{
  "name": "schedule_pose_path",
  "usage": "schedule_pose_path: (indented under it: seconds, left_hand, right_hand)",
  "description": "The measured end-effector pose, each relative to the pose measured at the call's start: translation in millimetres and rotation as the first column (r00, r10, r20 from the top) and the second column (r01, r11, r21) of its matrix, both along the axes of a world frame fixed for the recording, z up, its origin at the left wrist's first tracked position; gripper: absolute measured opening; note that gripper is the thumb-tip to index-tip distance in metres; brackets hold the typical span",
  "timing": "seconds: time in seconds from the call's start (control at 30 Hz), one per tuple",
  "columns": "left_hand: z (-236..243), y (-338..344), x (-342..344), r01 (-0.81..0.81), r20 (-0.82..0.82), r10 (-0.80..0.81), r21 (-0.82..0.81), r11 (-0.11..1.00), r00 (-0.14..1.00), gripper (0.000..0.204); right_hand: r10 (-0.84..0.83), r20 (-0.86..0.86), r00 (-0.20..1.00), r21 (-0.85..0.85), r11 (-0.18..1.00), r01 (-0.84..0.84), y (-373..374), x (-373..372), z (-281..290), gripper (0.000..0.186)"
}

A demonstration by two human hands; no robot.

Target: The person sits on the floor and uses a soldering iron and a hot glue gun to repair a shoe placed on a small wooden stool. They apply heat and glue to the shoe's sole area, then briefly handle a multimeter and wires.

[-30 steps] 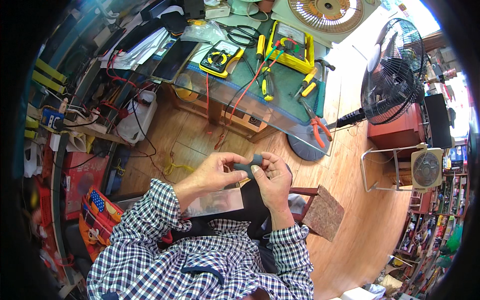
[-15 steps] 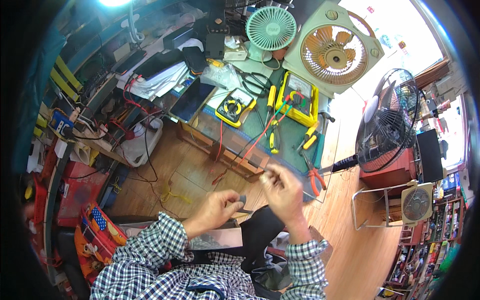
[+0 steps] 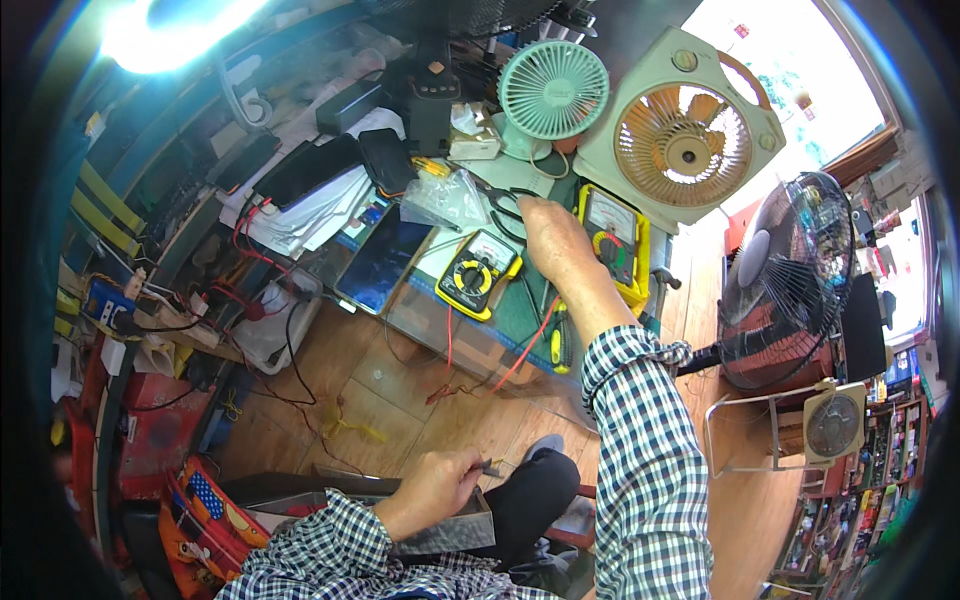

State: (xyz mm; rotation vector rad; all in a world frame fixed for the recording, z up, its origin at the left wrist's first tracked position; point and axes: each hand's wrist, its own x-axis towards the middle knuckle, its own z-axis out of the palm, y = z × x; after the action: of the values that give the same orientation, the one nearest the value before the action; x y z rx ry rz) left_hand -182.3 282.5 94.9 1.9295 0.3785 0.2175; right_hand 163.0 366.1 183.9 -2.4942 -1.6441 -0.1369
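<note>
My left hand [image 3: 432, 492] is closed low in front of me, above an open box [image 3: 462, 530] on my lap. A small dark piece [image 3: 490, 468] pokes out from its fingertips; its kind is unclear. My right hand [image 3: 553, 238] reaches over the workbench, its fingertips beside the handles of black scissors [image 3: 506, 214]. Its palm side is hidden, so any hold is unclear. On its left lies a yellow-and-black analog multimeter [image 3: 476, 275]; on its right, a second yellow-cased one [image 3: 612, 240]. A yellow-and-black handled tool [image 3: 560, 340] lies below the wrist.
A mint-green fan [image 3: 553, 90] and a cream box fan [image 3: 683, 145] stand at the back of the bench. A dark tablet-like panel [image 3: 385, 262] lies at left. A black fan [image 3: 785, 280] stands at right. Red leads [image 3: 449, 345] hang over the bench edge.
My right hand has moved from near my left hand, forward to the bench by the scissors. My left hand has dropped slightly, still pinching the dark piece. The view has shifted a little.
</note>
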Motion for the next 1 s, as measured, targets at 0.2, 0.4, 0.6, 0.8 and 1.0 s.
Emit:
schedule_pose_path:
  seconds: [0.2,0.4,0.6,0.8,1.0]
  left_hand:
    - [1,2,3,-0.017,-0.042,0.009,-0.182,0.983,0.999,0.015]
    - [-5,5,3,-0.027,-0.008,0.026,-0.097,0.995,1.000,0.020]
    - [-8,4,4,-0.088,-0.100,0.075,-0.126,0.988,0.992,0.024]
    - [-23,7,11,-0.211,-0.260,0.023,-0.727,0.654,0.965,0.019]
    - [-21,18,13,-0.254,-0.238,0.116,-0.955,0.153,0.964,0.019]
  right_hand:
    - [0.014,-0.015,1.000,0.003,1.000,-0.014,12,23,-22,0.030]
    - [0.046,0.313,0.949,0.028,0.998,-0.058,18,12,-12,0.035]
    - [-0.081,0.451,0.889,0.025,0.997,0.078,-9,-17,29,0.043]
    - [-0.299,0.448,0.843,0.121,0.954,0.274,-56,-26,66,0.035]
    - [-0.173,-0.469,0.866,0.343,0.868,0.359,-172,-94,58,0.041]
